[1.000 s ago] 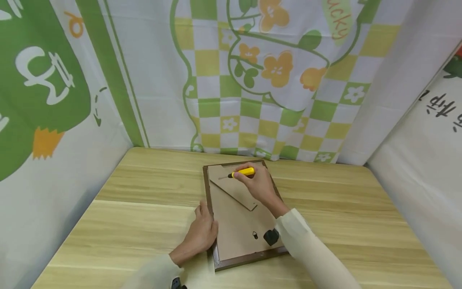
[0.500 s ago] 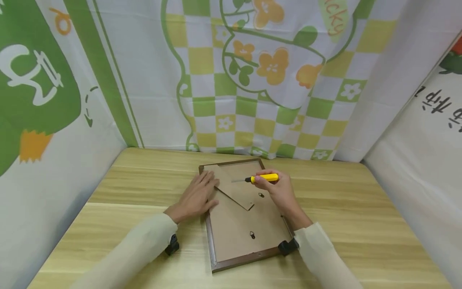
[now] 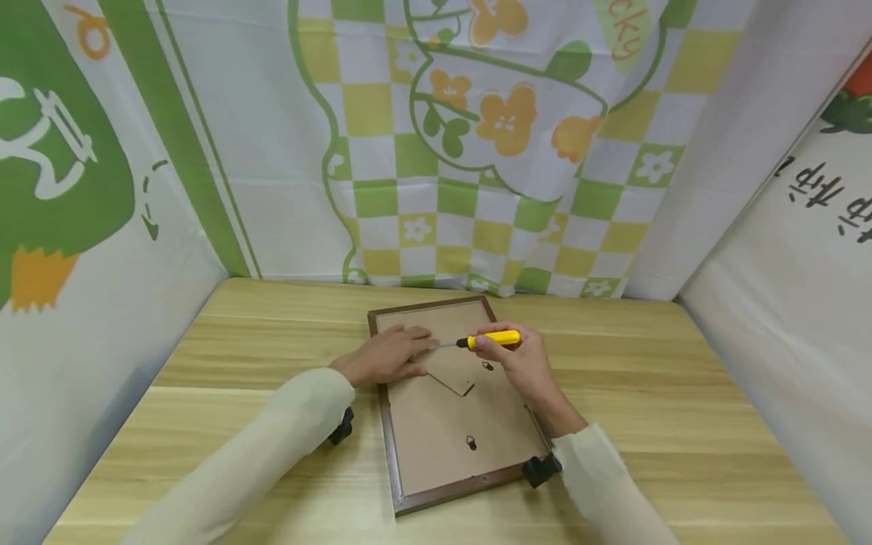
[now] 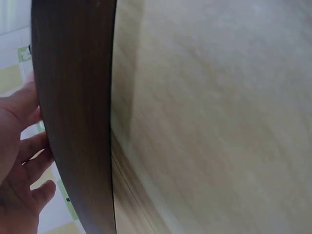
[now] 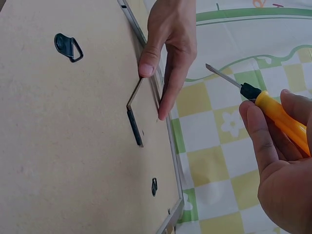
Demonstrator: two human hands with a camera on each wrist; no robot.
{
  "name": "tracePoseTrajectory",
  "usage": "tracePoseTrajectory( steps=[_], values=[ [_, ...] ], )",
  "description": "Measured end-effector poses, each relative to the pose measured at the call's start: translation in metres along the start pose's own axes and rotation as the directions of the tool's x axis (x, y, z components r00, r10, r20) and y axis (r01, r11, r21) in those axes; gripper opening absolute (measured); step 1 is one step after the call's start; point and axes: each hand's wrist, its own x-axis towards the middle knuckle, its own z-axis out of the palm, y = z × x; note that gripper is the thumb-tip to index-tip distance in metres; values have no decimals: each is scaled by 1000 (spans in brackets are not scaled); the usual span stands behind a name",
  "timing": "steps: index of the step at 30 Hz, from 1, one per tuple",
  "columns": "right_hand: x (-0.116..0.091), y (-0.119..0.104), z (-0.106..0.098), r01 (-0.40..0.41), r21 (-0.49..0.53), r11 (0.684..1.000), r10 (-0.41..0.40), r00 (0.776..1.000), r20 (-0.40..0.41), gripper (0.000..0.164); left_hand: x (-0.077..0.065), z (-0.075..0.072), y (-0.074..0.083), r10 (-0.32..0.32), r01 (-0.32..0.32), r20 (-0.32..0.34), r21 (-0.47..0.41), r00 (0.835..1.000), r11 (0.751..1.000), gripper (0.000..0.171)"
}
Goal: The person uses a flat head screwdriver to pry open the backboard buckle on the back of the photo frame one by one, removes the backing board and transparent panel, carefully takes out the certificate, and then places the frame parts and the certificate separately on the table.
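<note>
A picture frame (image 3: 390, 454) lies face down on the table, its dark brown rim around a beige backing board (image 3: 436, 446). My left hand (image 3: 387, 354) lies over the upper part of the board's stand leg (image 3: 455, 382), covering much of it. In the right wrist view, the left thumb is right at the leg's edge and the fingers extend straight. My right hand (image 3: 530, 371) grips a yellow-handled screwdriver (image 3: 500, 338) between thumb and fingers. Its metal shaft points left, toward the left fingertips, above the board.
Two small black hanging hooks (image 3: 471, 443) are fixed to the backing board. The wooden table (image 3: 647, 409) extends around the frame. A green-and-white checked cloth (image 3: 436, 227) hangs behind it, with printed cloth walls at both sides.
My left hand has gone from the frame's left side up and across onto the stand leg. The screwdriver has shifted right, away from the leg's upper end.
</note>
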Motion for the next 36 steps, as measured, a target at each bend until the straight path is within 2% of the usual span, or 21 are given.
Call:
tracePoseTrajectory(
  steps=[8, 12, 19, 24, 29, 36],
  values=[
    [-2, -2, 2, 1, 13, 1000, -2, 1000, 8, 36, -3, -5, 4, -25, 25, -3, 54, 1000, 998, 62],
    [-3, -1, 2, 6, 27, 1000, -6, 1000, 3, 34, -9, -5, 8, -62, 63, -32, 45, 998, 997, 62],
    [-3, -2, 1, 8, 26, 1000, -8, 1000, 17, 35, -19, 0, 16, -127, 136, -90, 95, 988, 986, 62],
    [-3, -4, -3, -26, 124, 992, 24, 1000, 17, 42, -28, 4, 26, -141, 158, -135, 122, 981, 980, 64],
    [-2, -4, -6, -62, 238, 969, 61, 998, 9, 47, -35, 7, 38, -184, 210, -151, 181, 971, 961, 68],
    [-2, -1, -8, -69, 289, 955, 70, 997, 7, 44, -42, 9, 56, -270, 298, -137, 269, 953, 916, 76]
  ],
)
